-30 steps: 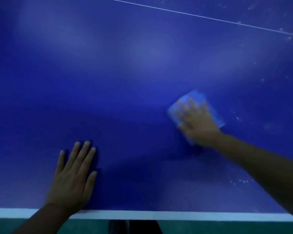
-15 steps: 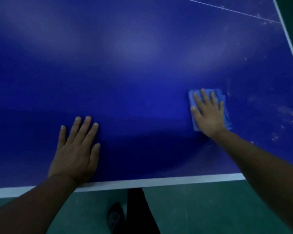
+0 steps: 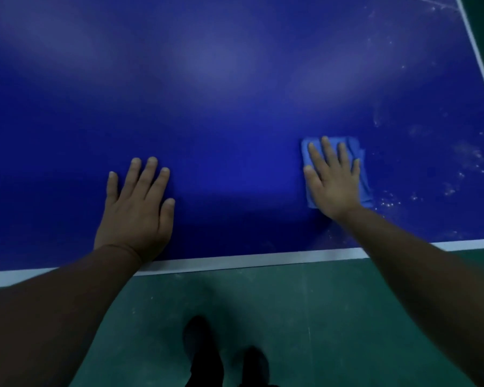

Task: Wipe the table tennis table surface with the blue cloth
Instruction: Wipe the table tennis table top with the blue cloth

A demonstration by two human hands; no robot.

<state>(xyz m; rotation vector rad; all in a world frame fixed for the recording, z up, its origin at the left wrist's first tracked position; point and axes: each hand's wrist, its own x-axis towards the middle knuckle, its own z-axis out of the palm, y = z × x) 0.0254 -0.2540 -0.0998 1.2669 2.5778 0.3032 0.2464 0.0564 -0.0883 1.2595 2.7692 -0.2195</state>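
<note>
Pressing blue cloth (image 3: 361, 174) — under right hand (image 3: 333, 182), flat

Right hand (image 3: 333, 182) flat on blue cloth (image 3: 364, 180) —

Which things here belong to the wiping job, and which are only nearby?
Belong to the job:
blue cloth
table
right hand, pressing the cloth flat
white specks

Only nearby:
left hand, resting on the table
green floor
dark shoes
</note>
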